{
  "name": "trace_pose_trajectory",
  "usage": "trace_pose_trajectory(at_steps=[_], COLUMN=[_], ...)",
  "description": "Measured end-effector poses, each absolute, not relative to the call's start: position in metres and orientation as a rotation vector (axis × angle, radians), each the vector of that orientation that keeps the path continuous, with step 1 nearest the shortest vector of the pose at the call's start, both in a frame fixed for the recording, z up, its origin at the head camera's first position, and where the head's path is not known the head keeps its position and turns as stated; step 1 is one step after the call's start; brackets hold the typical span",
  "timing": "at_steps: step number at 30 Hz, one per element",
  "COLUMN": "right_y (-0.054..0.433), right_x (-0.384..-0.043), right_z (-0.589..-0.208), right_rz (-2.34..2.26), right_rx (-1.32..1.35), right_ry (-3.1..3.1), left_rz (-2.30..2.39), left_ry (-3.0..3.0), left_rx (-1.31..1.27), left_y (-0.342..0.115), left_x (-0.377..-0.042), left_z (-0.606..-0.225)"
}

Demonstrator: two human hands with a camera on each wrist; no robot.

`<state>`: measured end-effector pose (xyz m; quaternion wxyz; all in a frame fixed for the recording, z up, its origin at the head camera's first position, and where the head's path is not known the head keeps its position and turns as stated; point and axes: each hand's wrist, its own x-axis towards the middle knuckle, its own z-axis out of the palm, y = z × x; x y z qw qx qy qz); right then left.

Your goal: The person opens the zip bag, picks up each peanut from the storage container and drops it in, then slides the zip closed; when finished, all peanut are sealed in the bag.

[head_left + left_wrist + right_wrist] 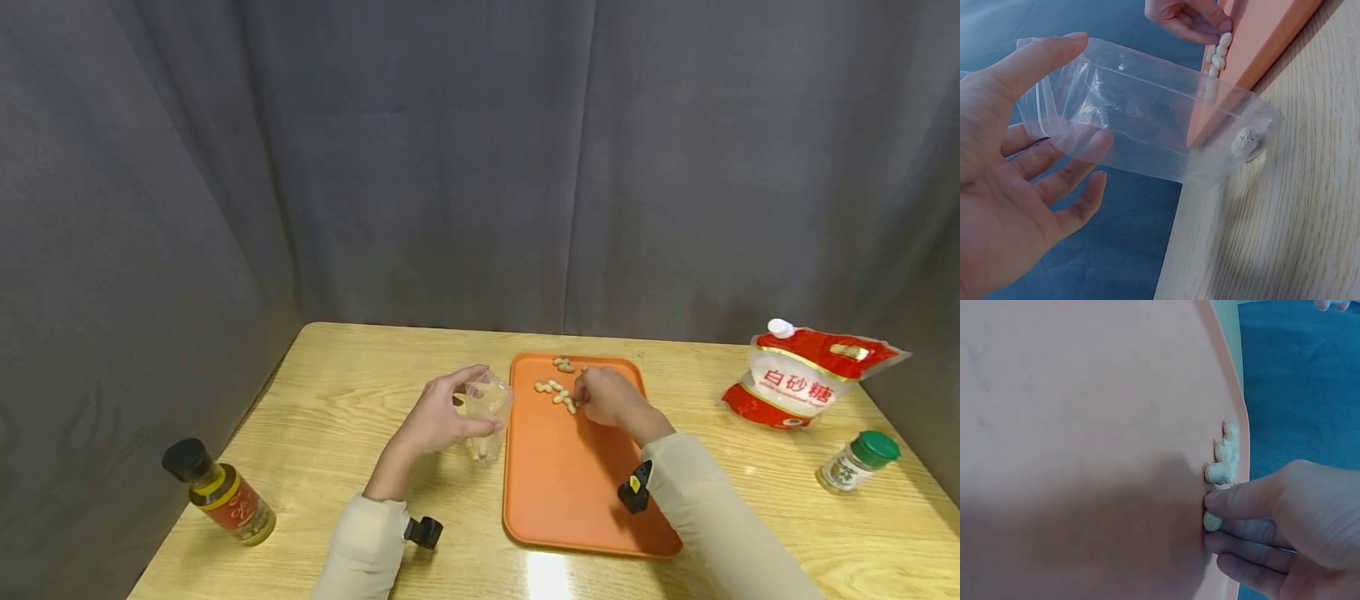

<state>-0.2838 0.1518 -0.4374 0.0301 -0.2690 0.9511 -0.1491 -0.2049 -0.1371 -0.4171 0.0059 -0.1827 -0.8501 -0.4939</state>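
Note:
My left hand (438,421) holds a clear plastic bag (1147,112) near its mouth, thumb on one side and fingers on the other, just left of the orange tray (562,500). A single peanut (1245,144) lies in the bag's bottom end. Over the tray's far part, my right hand (611,400) pinches an unshelled peanut (1212,521) between thumb and fingers. Beside those fingertips several more peanuts (1222,451) lie in a loose row on the tray. Another small group of peanuts (563,364) sits by the tray's far edge.
A dark-capped bottle (236,504) stands at the left of the wooden table (360,367). On the right are a red and white sugar bag (795,379) with a white spout cap and a green-lidded jar (855,462). Grey curtains (450,167) hang behind the table.

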Motion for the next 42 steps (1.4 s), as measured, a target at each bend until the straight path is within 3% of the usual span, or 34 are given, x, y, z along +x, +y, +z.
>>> trace_pose_trajectory(at_steps=[14, 21, 29, 42], right_y=[0.145, 0.121, 0.084, 0.048], right_x=[-0.281, -0.268, -0.247, -0.231], right_z=[-0.411, -0.375, -0.333, -0.334], right_rz=[-0.573, -0.576, -0.47, -0.501], right_rx=[-1.058, -1.237, -1.233, -1.522], right_ry=[2.958, 2.984, 2.978, 2.868], left_rz=[-1.559, -1.565, -1.553, -1.587], left_ry=[-2.652, -2.654, -2.657, -2.65], left_rx=[-0.56, -0.561, -0.565, -0.595], left_y=[-0.137, -0.136, -0.137, -0.138], left_x=[-0.204, -0.204, -0.205, -0.206], left_z=[-0.419, -0.418, -0.418, -0.419])
